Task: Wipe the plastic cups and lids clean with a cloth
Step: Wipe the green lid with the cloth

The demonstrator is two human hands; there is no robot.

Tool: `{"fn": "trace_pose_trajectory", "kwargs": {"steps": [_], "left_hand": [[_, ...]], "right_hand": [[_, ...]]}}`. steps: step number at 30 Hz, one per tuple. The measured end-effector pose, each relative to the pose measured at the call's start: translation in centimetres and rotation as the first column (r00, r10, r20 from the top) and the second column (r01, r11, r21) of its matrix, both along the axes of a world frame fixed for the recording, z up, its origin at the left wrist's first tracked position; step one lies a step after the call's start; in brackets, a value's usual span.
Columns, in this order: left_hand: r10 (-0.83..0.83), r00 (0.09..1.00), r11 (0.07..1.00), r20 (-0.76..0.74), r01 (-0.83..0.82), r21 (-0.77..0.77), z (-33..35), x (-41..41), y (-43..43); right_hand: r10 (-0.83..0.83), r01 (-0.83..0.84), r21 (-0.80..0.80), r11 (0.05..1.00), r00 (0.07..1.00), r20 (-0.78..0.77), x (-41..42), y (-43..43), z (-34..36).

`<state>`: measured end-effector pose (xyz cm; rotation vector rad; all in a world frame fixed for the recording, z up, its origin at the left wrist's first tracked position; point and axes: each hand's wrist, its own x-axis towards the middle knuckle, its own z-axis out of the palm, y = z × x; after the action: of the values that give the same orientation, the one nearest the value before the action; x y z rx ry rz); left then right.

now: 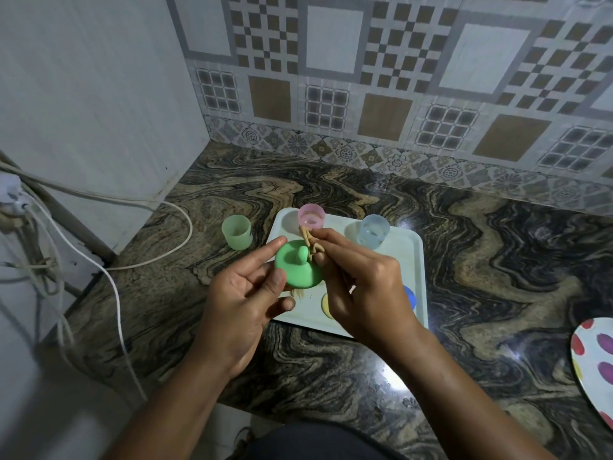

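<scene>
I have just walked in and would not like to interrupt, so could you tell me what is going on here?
A person holds a green lid in the left hand and presses a stringy tan cloth to it with the right hand. Behind, a pink cup and a blue cup stand on a white tray; a green cup stands on the counter left of it.

No readable text, label, brand, number or sign anywhere in view.

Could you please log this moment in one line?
left hand: holds round green plastic lid | right hand: pinches tan cloth against lid
</scene>
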<state>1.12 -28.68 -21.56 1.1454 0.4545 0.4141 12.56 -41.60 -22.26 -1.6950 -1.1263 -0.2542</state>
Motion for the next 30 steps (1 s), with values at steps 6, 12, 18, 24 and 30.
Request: {"fn": "trace_pose_trajectory", "kwargs": {"steps": [6,12,18,24,30], "left_hand": [[0.005,1.0,0.999,-0.009,-0.005,-0.035,0.2,0.1,0.6],[0.062,0.998,0.993,0.006,-0.061,-0.1,0.3,0.5,0.8],[0.04,0.999,0.993,-0.01,-0.041,-0.111,0.0,0.5,0.4],[0.02,1.0,0.992,-0.011,-0.021,-0.124,-0.1,0.4,0.3],[0.043,0.999,0.995,-0.011,-0.044,-0.087,-0.4,0.5,0.0]], "right_hand": [[-0.093,0.096,0.026,0.995,0.991,-0.096,1.4,0.0,0.6],[-0.063,0.071,0.112,0.991,0.995,-0.071,-0.4,-0.2,0.5],[-0.026,0.033,0.049,0.998,0.991,-0.133,0.0,-0.3,0.1],[0.01,-0.015,-0.05,0.999,0.995,-0.103,-0.1,-0.6,-0.1],[-0.03,0.032,0.014,0.999,0.995,-0.098,0.2,-0.6,-0.3]]}}
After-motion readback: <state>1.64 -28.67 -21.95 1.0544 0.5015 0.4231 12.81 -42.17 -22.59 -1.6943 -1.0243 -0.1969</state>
